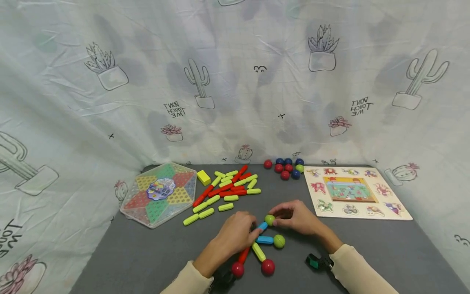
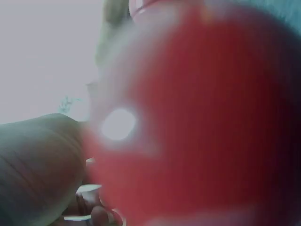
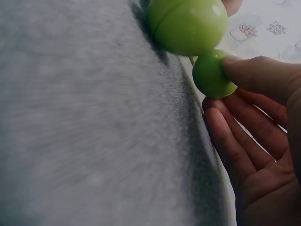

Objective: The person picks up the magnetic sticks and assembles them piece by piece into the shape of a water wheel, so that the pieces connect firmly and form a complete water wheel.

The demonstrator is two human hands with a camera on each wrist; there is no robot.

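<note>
My right hand [image 1: 299, 217] pinches a green ball [image 1: 269, 220] at the end of a blue stick [image 1: 262, 226], thumb on one side and fingertips beneath in the right wrist view. Fingers of my left hand [image 1: 236, 230] curl over that stick's near end and hide where the sticks meet. Another blue stick [image 1: 265, 240] ends in a second green ball [image 1: 279, 241]. Toward me fan out a yellow-green stick [image 1: 258, 252] and a red stick [image 1: 244, 255], tipped with red balls [image 1: 268, 267]. One red ball [image 2: 202, 113] fills most of the left wrist view.
Loose yellow-green and red sticks [image 1: 231, 198] lie left of centre, near a yellow block [image 1: 203, 177] and a hexagonal game board [image 1: 147, 212]. Several red, blue and green balls [image 1: 284, 175] sit at the back. A picture puzzle board [image 1: 352, 211] lies right. Behind hangs a printed curtain [image 1: 235, 90].
</note>
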